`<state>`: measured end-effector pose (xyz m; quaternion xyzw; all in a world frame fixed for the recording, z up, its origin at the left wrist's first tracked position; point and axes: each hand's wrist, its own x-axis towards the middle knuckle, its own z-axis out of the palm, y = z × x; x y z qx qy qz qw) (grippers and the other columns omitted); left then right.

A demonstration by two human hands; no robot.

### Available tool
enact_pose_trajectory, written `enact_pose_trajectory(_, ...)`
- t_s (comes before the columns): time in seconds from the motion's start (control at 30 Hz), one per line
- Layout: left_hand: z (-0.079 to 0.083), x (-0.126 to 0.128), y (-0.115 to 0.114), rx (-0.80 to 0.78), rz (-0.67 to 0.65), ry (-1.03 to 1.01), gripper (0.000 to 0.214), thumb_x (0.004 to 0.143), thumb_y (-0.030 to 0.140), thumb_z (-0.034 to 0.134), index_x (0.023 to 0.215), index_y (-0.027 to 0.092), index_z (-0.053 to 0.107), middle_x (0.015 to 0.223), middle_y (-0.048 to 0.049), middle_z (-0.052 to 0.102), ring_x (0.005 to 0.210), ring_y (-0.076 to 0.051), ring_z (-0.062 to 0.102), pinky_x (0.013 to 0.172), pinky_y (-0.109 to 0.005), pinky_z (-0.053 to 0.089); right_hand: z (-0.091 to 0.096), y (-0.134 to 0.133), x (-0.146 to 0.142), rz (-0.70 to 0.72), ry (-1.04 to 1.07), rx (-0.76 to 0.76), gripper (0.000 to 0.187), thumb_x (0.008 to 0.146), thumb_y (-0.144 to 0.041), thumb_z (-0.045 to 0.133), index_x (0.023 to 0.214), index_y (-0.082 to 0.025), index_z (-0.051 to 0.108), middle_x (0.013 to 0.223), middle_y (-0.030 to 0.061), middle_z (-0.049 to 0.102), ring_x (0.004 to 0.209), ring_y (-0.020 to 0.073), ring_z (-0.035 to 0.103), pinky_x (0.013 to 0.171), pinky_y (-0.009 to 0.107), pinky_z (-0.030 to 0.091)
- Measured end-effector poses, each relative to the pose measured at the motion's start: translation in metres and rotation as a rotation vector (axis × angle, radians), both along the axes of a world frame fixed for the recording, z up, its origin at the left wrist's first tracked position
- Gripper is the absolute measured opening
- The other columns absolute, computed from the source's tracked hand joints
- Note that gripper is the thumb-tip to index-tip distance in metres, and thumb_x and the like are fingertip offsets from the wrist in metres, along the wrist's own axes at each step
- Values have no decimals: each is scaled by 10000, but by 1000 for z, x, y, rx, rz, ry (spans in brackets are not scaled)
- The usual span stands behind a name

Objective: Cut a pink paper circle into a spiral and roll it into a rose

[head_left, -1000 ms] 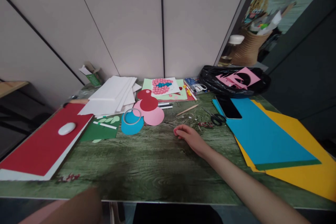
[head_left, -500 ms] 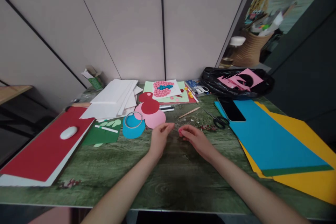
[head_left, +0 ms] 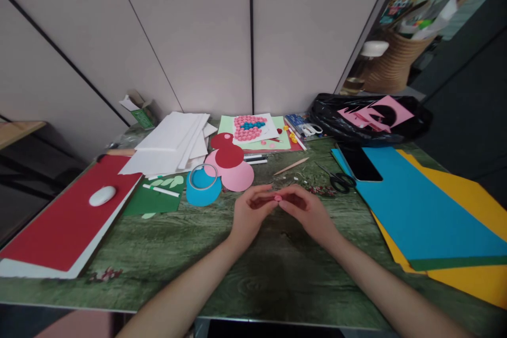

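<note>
Pink, tiny rolled paper bit (head_left: 279, 198) at frame centre – light, soft, easily crushed – pinched between fingers of left hand (head_left: 249, 215) and right hand (head_left: 308, 213); grip its edges.

Both forearms reach forward, the left hand (head_left: 249, 215) and right hand (head_left: 307, 211) meeting fingertip to fingertip, fingers curled, seemingly pinching together between them.
</note>
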<state>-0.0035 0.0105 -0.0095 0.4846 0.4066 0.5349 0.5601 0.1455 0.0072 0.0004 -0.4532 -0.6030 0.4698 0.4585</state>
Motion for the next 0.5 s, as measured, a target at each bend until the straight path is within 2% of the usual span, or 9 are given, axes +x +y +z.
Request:
enact_pose_trajectory(0.2, 6, -1, -6, 110, 43, 77, 331, 662, 207, 681, 966, 173, 556, 844, -49, 692, 811, -168, 651, 780, -312, 505, 3, -6, -1, -23, -56, 53, 124, 766, -260, 593, 886, -232, 604, 872, 31, 594, 812, 189, 552, 723, 329, 446)
enact_pose_trajectory(0.37, 5, -1, -5, 99, 0, -12, 353, 667, 177, 677, 987, 180, 529, 820, -33, 685, 793, -153, 647, 763, -298, 504, 3, -7, -2, -24, -19, 21, 182, 757, -251, 606, 934, -230, 565, 884, 23, 588, 814, 175, 557, 728, 319, 458)
enact_pose_trajectory(0.5, 0, 0, -3, 64, -43, -106, 395, 660, 161, 683, 1019, 185, 520, 795, -18, 665, 779, -139, 631, 753, -280, 494, 4, -8, -3, -9, -21, 21, 160, 763, -253, 601, 918, -229, 565, 877, 20, 591, 808, 167, 559, 729, 311, 459)
